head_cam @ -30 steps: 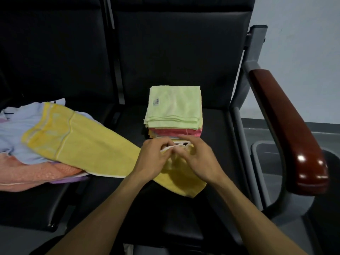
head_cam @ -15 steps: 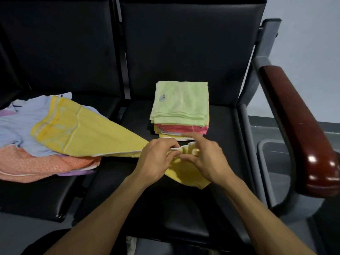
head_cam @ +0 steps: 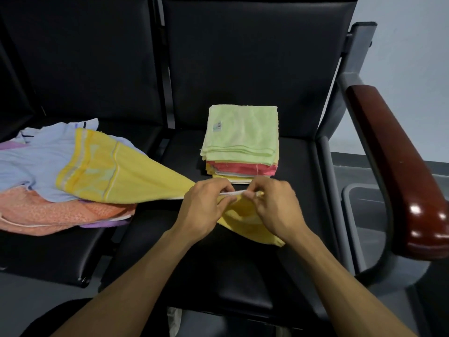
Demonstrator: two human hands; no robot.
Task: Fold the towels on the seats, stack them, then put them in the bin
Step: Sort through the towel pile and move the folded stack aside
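Note:
A yellow towel [head_cam: 136, 177] stretches from the left seat onto the right seat. My left hand [head_cam: 204, 207] and my right hand [head_cam: 274, 206] both pinch its white-edged hem, close together, just in front of a stack of folded towels [head_cam: 241, 142] with a light green one on top. The towel's near end hangs crumpled under my hands. A loose pile of unfolded towels [head_cam: 36, 190], pale blue, orange and purple, lies on the left seat under the yellow one. A grey bin [head_cam: 364, 203] stands on the floor to the right, partly behind the armrest.
The black seats [head_cam: 243, 259] have tall backrests behind. A dark red wooden armrest [head_cam: 393, 161] on a grey metal frame borders the right seat. The grey wall and floor lie beyond it.
My hands have slid slightly apart along the hem, drawing it taut between them. The view has shifted a little; the stack and loose pile have not moved.

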